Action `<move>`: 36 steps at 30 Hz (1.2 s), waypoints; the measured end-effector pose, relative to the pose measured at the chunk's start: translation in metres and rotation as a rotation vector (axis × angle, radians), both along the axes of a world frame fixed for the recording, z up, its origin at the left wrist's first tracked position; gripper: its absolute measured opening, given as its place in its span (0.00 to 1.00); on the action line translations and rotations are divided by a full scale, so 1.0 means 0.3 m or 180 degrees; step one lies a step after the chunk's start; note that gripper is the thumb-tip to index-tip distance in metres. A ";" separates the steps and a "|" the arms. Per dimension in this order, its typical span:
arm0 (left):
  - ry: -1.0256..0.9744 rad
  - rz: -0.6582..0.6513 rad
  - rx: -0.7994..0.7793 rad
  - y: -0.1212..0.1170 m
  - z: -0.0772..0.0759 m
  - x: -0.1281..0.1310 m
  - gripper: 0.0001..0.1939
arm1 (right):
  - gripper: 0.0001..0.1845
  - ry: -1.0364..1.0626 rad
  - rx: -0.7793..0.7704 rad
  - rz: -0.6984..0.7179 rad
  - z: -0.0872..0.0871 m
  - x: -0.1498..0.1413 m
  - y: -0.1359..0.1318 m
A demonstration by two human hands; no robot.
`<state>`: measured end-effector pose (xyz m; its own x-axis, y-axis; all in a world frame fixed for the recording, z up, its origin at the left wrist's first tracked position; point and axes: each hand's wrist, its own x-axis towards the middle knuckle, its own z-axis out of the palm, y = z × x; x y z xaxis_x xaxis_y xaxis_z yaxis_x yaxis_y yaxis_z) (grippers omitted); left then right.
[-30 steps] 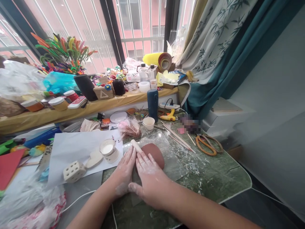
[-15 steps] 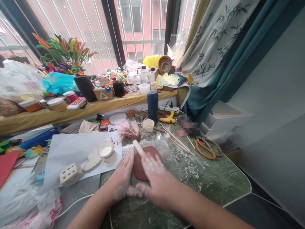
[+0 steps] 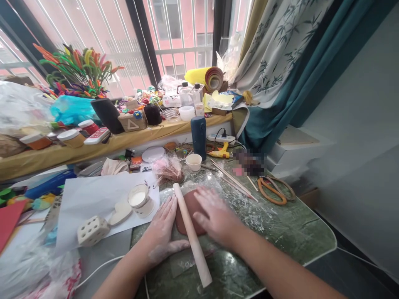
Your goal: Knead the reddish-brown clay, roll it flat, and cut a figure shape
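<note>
A pale wooden rolling pin [image 3: 189,222] lies slantwise across a flat slab of reddish-brown clay [image 3: 184,227], which rests on a clear plastic sheet. My left hand [image 3: 163,226] is flat and open along the left of the pin, fingers stretched forward, thumb tip close to the pin; whether it touches I cannot tell. Slightly blurred, my right hand [image 3: 220,214] is open over the slab's right side, fingers spread, apart from the pin. White powder or clay residue coats both hands.
On white paper [image 3: 75,195] at left stand a white die [image 3: 92,230], a heart-shaped piece [image 3: 121,213] and a cup [image 3: 141,201]. Behind are a bagged brown bundle [image 3: 168,170], a small bowl [image 3: 193,162] and a blue cylinder [image 3: 198,139]. Thin sticks [image 3: 232,178] and scissors [image 3: 272,191] lie right.
My right hand has come off the rolling pin and moved right, uncovering the pin's near end. My left hand stays beside the clay, its thumb now stretched toward the pin.
</note>
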<state>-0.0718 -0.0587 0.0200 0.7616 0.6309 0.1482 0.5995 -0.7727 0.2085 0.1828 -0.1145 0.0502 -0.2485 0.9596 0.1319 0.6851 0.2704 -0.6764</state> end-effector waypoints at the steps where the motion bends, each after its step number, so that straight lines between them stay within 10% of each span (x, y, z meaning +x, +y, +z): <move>1: 0.0016 0.0023 0.0004 -0.003 0.009 0.004 0.65 | 0.35 0.0083 0.0031 -0.0202 -0.019 0.036 0.015; 13: -0.0478 0.0008 -0.0284 -0.023 0.121 0.109 0.40 | 0.24 0.1069 -0.0005 -0.0853 -0.099 0.117 0.072; 21: -0.2716 0.1647 -0.1370 -0.001 0.154 0.162 0.19 | 0.22 0.1583 -0.0157 -0.0952 -0.073 0.141 0.069; 36: -0.1146 0.0981 -0.0415 0.018 0.106 0.117 0.12 | 0.42 0.0698 -0.0208 -0.0480 -0.052 0.127 0.047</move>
